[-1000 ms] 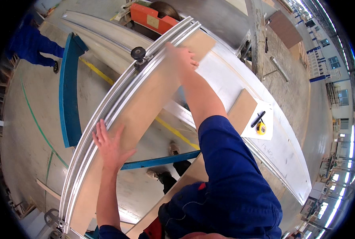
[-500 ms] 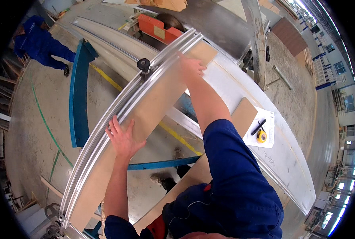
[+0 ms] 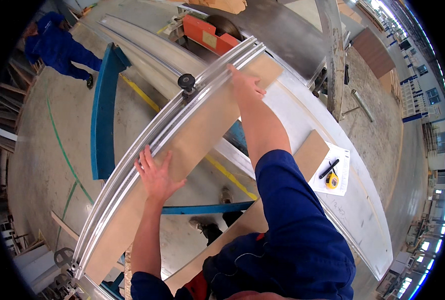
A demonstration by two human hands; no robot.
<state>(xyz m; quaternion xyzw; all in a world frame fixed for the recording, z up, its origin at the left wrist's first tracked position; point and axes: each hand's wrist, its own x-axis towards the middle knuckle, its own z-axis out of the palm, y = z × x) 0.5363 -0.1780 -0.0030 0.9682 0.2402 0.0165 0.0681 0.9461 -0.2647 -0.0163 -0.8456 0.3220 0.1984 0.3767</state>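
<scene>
A long tan board (image 3: 202, 127) lies along the aluminium fence rail (image 3: 127, 172), its long edge against the metal. My left hand (image 3: 158, 177) rests on the board's near half with fingers spread, the fingertips reaching the rail. Toward the far end, my right hand (image 3: 246, 85) lies on the board beside the rail. Its index finger stretches to the rail, and the other fingers curl loosely over the board. Between the hands, a black clamp knob (image 3: 186, 82) stands on the rail's outer side.
On the pale sliding table (image 3: 357, 200) at right lie a small tan board (image 3: 311, 152), a paper sheet, a black marker (image 3: 329, 169) and a yellow tape measure (image 3: 332, 180). A red saw guard (image 3: 210, 35) is beyond the rail. Blue steel beam (image 3: 102, 115) and another person (image 3: 62, 47) are at left.
The whole view has shifted slightly. My right hand has settled against the rail, no longer blurred. My left hand stays spread on the board.
</scene>
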